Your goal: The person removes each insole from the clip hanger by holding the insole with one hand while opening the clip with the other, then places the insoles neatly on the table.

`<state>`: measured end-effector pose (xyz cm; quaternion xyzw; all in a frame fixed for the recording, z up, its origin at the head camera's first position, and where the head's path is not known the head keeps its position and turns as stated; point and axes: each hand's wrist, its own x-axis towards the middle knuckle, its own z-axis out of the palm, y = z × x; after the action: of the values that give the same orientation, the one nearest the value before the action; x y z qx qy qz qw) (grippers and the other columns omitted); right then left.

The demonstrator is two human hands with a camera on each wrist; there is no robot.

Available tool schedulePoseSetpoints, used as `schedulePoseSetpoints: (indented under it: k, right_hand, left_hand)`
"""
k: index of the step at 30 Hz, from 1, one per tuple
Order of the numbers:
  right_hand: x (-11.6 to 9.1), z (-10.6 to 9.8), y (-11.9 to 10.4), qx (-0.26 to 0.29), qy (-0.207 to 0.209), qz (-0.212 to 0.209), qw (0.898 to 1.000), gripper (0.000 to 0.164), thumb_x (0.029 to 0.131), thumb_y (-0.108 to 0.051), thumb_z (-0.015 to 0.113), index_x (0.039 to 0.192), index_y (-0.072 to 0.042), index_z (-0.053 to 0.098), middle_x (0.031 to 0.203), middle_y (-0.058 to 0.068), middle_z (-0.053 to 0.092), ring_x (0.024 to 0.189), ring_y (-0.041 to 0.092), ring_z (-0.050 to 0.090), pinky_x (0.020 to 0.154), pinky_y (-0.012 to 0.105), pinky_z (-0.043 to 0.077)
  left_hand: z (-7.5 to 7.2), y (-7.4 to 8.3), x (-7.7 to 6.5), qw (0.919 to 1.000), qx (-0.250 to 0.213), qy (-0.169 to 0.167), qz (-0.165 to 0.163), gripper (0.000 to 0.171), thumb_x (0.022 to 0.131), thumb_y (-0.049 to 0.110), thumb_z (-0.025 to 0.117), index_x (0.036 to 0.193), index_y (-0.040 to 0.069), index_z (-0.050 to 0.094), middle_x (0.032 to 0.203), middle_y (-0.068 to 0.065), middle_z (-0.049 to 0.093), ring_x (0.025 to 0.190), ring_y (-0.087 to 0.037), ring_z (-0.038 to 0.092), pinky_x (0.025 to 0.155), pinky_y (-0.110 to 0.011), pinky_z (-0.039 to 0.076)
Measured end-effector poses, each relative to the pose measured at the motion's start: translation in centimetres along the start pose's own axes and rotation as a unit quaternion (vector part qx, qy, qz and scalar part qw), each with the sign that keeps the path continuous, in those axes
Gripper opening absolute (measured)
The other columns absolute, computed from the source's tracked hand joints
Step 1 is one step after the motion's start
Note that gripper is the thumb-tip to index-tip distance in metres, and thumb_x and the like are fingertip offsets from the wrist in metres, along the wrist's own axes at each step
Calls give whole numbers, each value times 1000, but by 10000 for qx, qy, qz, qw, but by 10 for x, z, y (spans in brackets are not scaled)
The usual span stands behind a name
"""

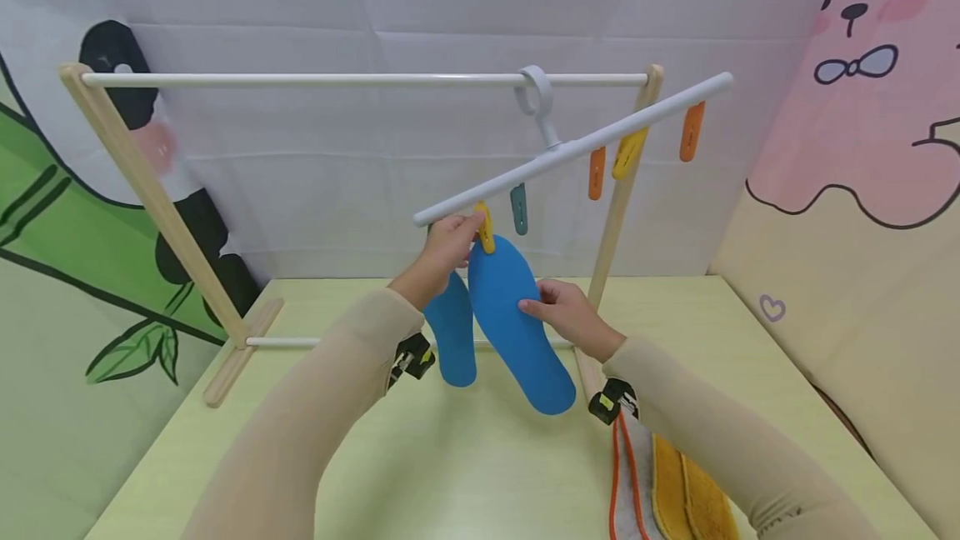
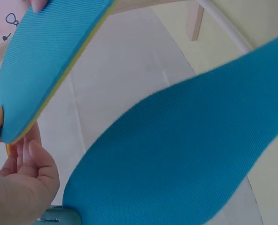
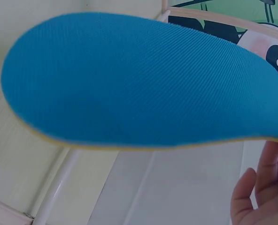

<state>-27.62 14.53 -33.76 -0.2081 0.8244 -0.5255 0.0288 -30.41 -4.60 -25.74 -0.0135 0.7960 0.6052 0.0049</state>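
Note:
A blue shoe insole (image 1: 517, 323) hangs at a slant, its top end at a yellow clothespin (image 1: 487, 232) under the tilted white hanger (image 1: 577, 147). My left hand (image 1: 448, 245) pinches that clothespin. Lower down, my right hand (image 1: 573, 317) holds the insole's right edge, thumb on its front face. The second blue insole (image 1: 453, 340) hangs farther left, partly behind my left arm; in the left wrist view a green clothespin (image 2: 61, 216) grips its end. In the right wrist view the front insole (image 3: 129, 84) spans most of the picture, with my right hand's fingers (image 3: 268, 178) below its edge.
The hanger hooks over the white top bar (image 1: 337, 80) of a wooden rack. A teal clothespin (image 1: 519, 208), two orange ones (image 1: 596, 173) and another yellow one (image 1: 630, 153) dangle along it. Grey and mustard fabric pieces (image 1: 678, 482) with a red cord lie beneath my right forearm.

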Motion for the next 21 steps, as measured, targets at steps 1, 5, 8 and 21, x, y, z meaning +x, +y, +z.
schedulePoseSetpoints:
  k: [1, 5, 8, 21]
  right_hand:
    - [0, 0, -1, -11, 6, -1, 10000, 33, 97, -14, 57, 119, 10, 56, 109, 22, 63, 98, 33, 62, 89, 47, 49]
    - [-2, 1, -4, 2, -21, -12, 10000, 34, 97, -15, 57, 121, 10, 55, 110, 22, 63, 98, 33, 63, 89, 47, 49]
    - [-4, -1, -7, 65, -5, -36, 10000, 35, 97, -14, 57, 122, 10, 54, 112, 23, 62, 101, 36, 62, 90, 49, 48]
    - [-9, 0, -9, 116, 77, 118, 9998, 36, 98, -13, 56, 124, 10, 53, 115, 24, 61, 102, 37, 62, 90, 50, 48]
  left_hand:
    - [1, 0, 0, 10000, -79, 35, -30, 44, 102, 36, 47, 126, 0, 57, 124, -15, 54, 103, -30, 52, 93, -43, 43]
    - [4, 0, -1, 9994, -318, 0, -128, 46, 102, 37, 45, 128, 0, 55, 133, -15, 51, 119, -30, 48, 99, -46, 39]
    - [5, 1, 0, 9989, -451, -19, -151, 46, 102, 37, 44, 127, 0, 56, 132, -14, 52, 121, -29, 47, 100, -46, 39]
    - [10, 0, 4, 9972, -677, 302, -93, 40, 101, 32, 49, 120, -1, 61, 128, -13, 55, 111, -26, 49, 97, -43, 40]
